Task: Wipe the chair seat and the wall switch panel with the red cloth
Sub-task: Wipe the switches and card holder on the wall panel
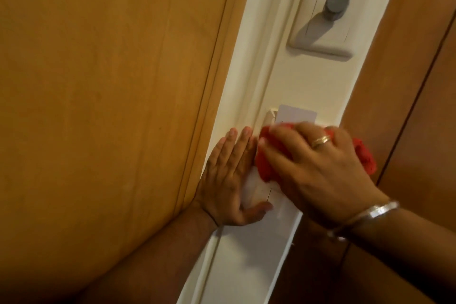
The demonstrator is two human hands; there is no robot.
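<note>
My right hand (318, 168) presses the crumpled red cloth (266, 165) against a white wall switch panel (259, 192) on the narrow white wall strip. A white card (296, 116) sticks up from the panel's top. The cloth shows at both sides of the hand, and its right end pokes out past the knuckles. My left hand (229, 177) lies flat on the wall just left of the panel, fingers spread, thumb touching the panel's lower edge. No chair is in view.
A second white switch plate (323, 32) with a grey round knob (336, 6) sits higher on the same strip. Wooden door panels (111, 81) flank the white strip on the left and on the right.
</note>
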